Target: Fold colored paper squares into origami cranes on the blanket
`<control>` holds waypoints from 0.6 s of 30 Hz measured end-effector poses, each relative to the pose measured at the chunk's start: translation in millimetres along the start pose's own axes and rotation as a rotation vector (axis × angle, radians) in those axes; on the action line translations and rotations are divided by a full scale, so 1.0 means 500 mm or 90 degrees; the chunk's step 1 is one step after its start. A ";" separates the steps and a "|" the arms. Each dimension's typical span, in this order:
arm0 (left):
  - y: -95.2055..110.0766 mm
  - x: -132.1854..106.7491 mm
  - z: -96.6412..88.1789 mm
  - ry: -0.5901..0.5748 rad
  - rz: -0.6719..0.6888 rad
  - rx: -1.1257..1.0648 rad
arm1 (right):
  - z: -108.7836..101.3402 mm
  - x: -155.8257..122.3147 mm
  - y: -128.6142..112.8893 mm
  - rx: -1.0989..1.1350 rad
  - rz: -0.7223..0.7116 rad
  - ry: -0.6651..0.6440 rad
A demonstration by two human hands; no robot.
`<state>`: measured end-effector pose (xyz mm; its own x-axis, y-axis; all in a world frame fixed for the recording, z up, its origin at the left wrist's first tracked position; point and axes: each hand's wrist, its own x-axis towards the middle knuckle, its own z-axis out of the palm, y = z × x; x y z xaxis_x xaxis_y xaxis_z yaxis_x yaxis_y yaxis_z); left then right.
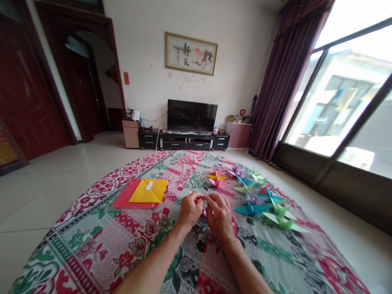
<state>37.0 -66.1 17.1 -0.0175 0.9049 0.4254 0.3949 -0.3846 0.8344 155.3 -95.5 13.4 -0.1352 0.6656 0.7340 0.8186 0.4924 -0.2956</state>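
Observation:
My left hand [190, 210] and my right hand [219, 217] meet over a floral cloth [128, 241] on the floor, fingers pinched together on a small pink folded paper [204, 211] that mostly hides between them. To the right lie several finished paper cranes: a teal one [251, 209], light green ones [280, 216], a purple one [236, 170] and a yellow and pink one [216, 178]. At the left a stack of flat sheets rests on the cloth, a yellow sheet [148, 191] on top of a red sheet [125, 197].
A television [192, 116] stands on a low dark cabinet [186, 141] against the far wall, under a framed picture [191, 54]. Dark curtains [280, 81] and a big window [346, 94] fill the right side. Pale tiled floor [45, 179] surrounds the cloth.

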 end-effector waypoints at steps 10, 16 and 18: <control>0.010 0.013 -0.008 -0.024 -0.123 -0.110 | 0.004 -0.005 -0.003 -0.128 -0.017 -0.024; 0.009 0.016 -0.009 -0.028 -0.138 -0.152 | 0.006 -0.005 -0.007 -0.131 -0.009 -0.014; 0.008 0.017 -0.008 -0.024 -0.138 -0.152 | 0.007 -0.005 -0.007 -0.127 -0.007 -0.008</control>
<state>34.8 -61.0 25.6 -0.0415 0.9747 0.2198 0.1591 -0.2107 0.9645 150.8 -97.1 10.8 -0.1510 0.6685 0.7282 0.9112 0.3798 -0.1597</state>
